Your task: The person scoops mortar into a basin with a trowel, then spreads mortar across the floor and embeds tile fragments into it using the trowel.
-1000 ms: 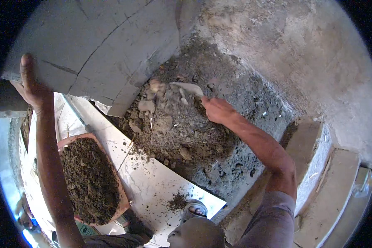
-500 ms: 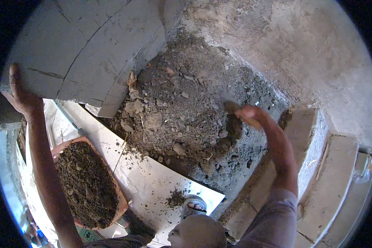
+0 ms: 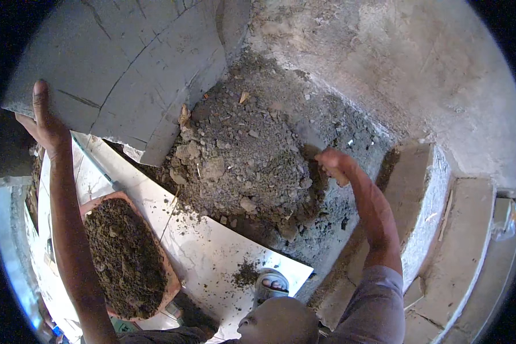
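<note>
Upper left: left hand (image 3: 50, 131) at the edge of a cracked grey slab (image 3: 137, 57). Thumb lies over the top face, other fingers by the rim; cannot tell whether they grip or merely brace.

Lower left: reddish-orange tub (image 3: 174, 285), heaped with dark, crumbly soil (image 3: 126, 258), mounded close to the rim. It sits on white marbled tile (image 3: 218, 246), crumbs of dirt strewn nearby.

Centre: rubble heap (image 3: 246, 166), grey-brown, loose grit mixed with lumps, lying between slab and rough wall (image 3: 395, 74).

Right of centre: right hand (image 3: 343, 162) clenched round the tan handle of a trowel-like tool (image 3: 338, 178). Working end blurred, at the heap's right flank. Step in hand, as I judge it: digging into or dragging loose that flank. Next move seems to call for a firm wrist and a low blade angle, so that lumps come away without scattering over the tile.

Far right: tan steps (image 3: 467, 258); clear plastic packet (image 3: 505, 222) near the frame edge, contents unreadable.
</note>
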Demonstrator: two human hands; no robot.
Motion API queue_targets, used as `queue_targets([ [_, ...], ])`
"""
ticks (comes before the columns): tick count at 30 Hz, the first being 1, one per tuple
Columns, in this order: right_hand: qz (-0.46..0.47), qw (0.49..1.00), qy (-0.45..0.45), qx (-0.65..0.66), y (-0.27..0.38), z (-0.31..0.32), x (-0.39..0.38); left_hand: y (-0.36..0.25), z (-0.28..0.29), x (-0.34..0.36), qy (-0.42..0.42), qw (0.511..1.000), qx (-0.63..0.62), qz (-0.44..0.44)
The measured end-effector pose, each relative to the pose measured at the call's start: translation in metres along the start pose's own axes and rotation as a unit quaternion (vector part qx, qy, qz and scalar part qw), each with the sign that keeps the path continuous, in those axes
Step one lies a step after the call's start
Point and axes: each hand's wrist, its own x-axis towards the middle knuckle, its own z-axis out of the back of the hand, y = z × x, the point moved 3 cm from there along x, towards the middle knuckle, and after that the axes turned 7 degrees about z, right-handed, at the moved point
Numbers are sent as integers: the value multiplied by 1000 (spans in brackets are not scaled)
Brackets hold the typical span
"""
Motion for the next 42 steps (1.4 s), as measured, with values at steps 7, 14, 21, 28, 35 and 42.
queue_targets([
  [7, -169, 941, 63, 285, 10, 15, -20, 5, 1, -2, -5, 999, -32, -9],
  [14, -9, 994, 1, 107, 17, -18, 46, 2, -3, -5, 22, 998, -55, 17],
  [21, -19, 985, -160, 57, 76, 25, -19, -7, 2, -3, 12, 1000, -25, -4],
  [28, -59, 981, -171, -73, 65, 39, -41, -4, 1, -2, 7, 1000, -11, 5],
  [35, -169, 938, -248, -177, 0, 17, -23, -2, 3, -2, 31, 999, 15, -29],
  [42, 74, 934, -340, -84, 141, 71, 102, 2, 0, 0, 22, 999, -34, -12],
])
